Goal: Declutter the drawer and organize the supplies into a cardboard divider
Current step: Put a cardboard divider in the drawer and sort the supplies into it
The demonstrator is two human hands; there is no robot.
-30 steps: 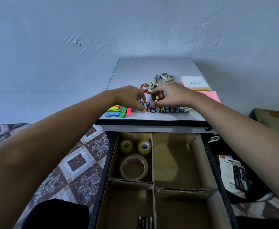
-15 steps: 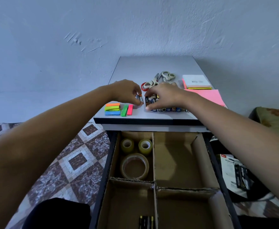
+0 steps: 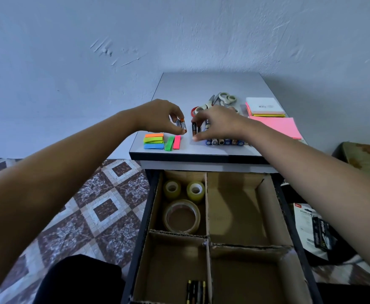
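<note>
Faces a rough, pale blue-grey plaster wall (image 3: 179,40), scuffed at upper left, with a smooth grey rectangular tabletop (image 3: 210,84) set against it. Looks down past brown-and-white patterned floor tiles (image 3: 81,216) on the left.

Pinches two small cylindrical batteries (image 3: 181,125) upright between the thumb and curled fingertips of the left hand (image 3: 157,116), just above the tabletop. Curls the right hand (image 3: 217,123) around a few dark batteries (image 3: 196,129), thumb low near the surface. Reaches over a row of loose batteries (image 3: 224,141) lying side by side near the front edge.

Elsewhere on the tabletop:
- neon paper flag strips (image 3: 154,141) at front left
- grey-handled scissors (image 3: 223,98) further back
- a stack of white, pink and yellow note pads (image 3: 264,107)
- a flat pink pad (image 3: 278,127) at right

Below, in the open black drawer (image 3: 146,216), shows a brown cardboard divider (image 3: 206,205) with four compartments:
- three clear tape rolls (image 3: 181,216) in the far left one
- several black-and-gold batteries (image 3: 196,291) in the near left one
</note>
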